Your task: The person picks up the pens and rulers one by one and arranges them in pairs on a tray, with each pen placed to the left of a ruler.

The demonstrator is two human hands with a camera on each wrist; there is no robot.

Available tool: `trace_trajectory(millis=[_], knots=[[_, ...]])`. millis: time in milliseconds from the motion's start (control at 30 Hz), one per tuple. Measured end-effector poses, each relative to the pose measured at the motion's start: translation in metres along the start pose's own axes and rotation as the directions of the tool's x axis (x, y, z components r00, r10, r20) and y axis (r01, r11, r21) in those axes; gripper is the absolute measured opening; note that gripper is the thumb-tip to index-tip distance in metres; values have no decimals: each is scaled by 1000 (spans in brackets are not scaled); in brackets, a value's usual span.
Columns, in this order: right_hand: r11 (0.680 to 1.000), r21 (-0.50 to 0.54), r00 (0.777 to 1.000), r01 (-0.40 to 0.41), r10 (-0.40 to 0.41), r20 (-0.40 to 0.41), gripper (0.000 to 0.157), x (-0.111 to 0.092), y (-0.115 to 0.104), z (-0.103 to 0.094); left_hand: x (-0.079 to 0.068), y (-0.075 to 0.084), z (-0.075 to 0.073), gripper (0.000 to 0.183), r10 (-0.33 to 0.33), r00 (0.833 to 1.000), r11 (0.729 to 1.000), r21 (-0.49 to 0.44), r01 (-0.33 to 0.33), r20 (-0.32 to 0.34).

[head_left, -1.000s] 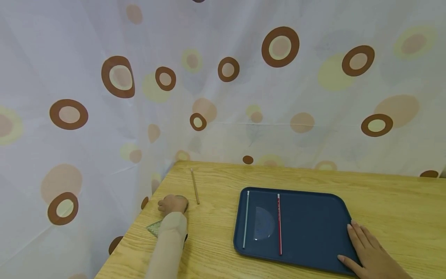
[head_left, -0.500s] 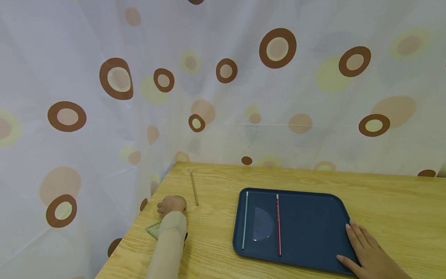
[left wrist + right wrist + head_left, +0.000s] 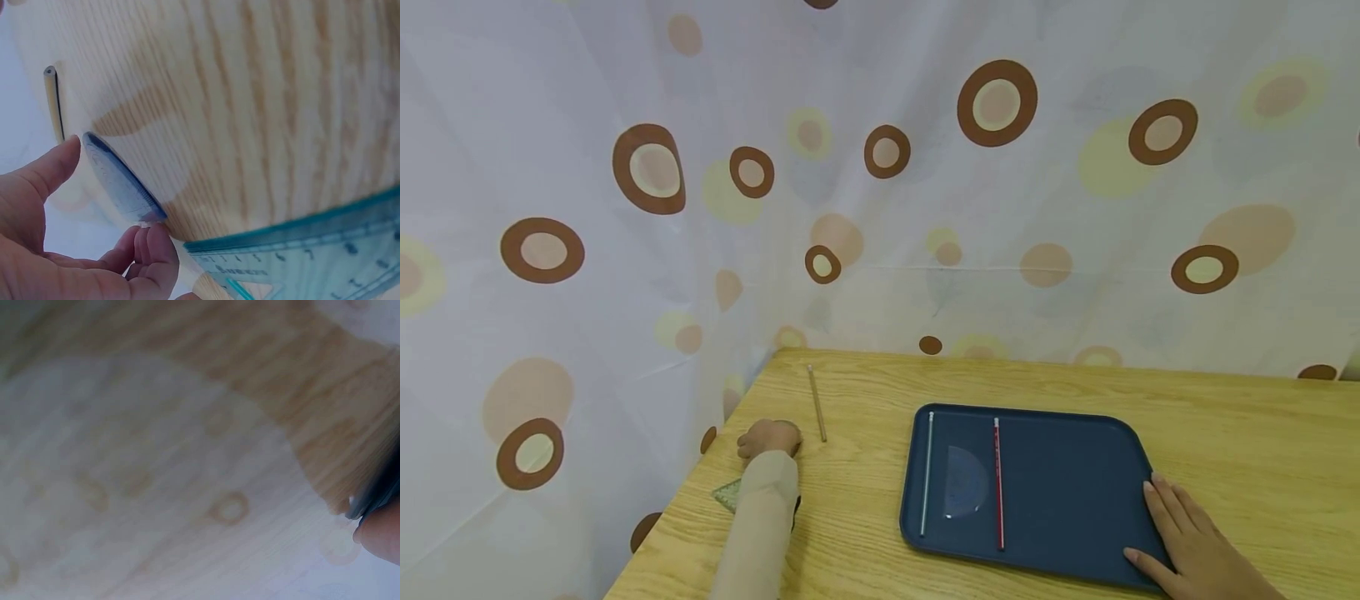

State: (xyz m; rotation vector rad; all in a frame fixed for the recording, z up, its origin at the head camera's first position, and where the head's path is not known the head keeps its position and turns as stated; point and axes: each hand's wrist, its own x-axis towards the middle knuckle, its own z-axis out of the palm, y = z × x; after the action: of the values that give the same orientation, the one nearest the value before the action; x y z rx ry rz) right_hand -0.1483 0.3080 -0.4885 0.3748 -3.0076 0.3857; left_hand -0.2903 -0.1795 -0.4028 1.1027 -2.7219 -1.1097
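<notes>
My left hand [image 3: 769, 439] is at the left of the table, its thumb and curled fingers spanning a clear protractor [image 3: 122, 178]; the fingertips touch one end and the thumb tip is right at the other. The protractor appears tilted in the left wrist view. Close below this hand lies a green transparent set square [image 3: 300, 256], partly covered by the forearm in the head view. My right hand [image 3: 1198, 542] rests with extended fingers on the right rim of a dark blue tray [image 3: 1075, 492]; the thumb lies over its near right corner.
In the tray lie a pale green pencil [image 3: 927, 475], another clear protractor [image 3: 964, 483] and a red pencil [image 3: 999, 483]. Beyond my left hand, a tan pencil [image 3: 817, 404] lies on the wooden table [image 3: 857, 500]. A dotted curtain [image 3: 880, 208] hangs along the back and left edges.
The head view has shifted very slightly. My left forearm has moved a touch to the left while the hand stays at the protractor; the right hand keeps its place on the tray.
</notes>
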Motion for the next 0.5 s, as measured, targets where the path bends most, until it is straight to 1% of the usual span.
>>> trace_trajectory(millis=[67, 200, 333, 500], knots=[[1000, 2, 1000, 0, 0, 0, 93, 0, 0, 1, 0, 0, -1, 53, -7, 1000, 1000, -19, 7, -1], [1000, -9, 1000, 5, -5, -8, 93, 0, 1, 1, 0, -2, -3, 53, 12, 1000, 1000, 7, -13, 20], [999, -39, 999, 19, -20, -27, 93, -1, 1, 1, 2, -2, -4, 53, 36, 998, 999, 34, -38, 58], [996, -83, 997, 39, -45, -61, 94, 0, 2, 3, 3, -2, -7, 55, 41, 996, 996, 79, -48, 78]])
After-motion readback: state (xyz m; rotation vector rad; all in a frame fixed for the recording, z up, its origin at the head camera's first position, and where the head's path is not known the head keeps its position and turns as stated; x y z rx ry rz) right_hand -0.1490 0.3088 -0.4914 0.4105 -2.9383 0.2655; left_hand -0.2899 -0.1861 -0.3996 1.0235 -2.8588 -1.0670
